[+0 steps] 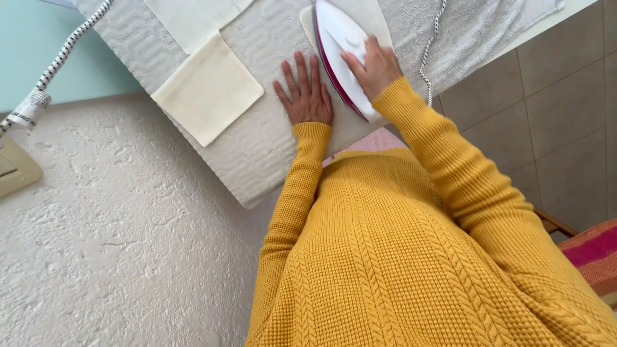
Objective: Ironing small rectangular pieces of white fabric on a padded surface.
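Right hand (pixel 374 65) clamped on handle of white iron (pixel 340 45) w/ magenta trim, iron at 12 o'clock on padded board (pixel 257 154), over pale cloth (pixel 379 19). Left hand (pixel 306 93) flat, fingers spread, holding nothing, just beside iron at its 8 o'clock. Folded cream cloth (pixel 207 90) at 9 o'clock of left hand. Braided cord (pixel 429 45) at 3 o'clock of iron.

A folded cream cloth (pixel 207 90) lies on the grey padded ironing board (pixel 257 154), with another cream cloth (pixel 193 19) just beyond it. A black-and-white braided cord (pixel 61 58) runs over the textured white wall (pixel 116 244). Beige floor tiles (pixel 553 128) show nearby.
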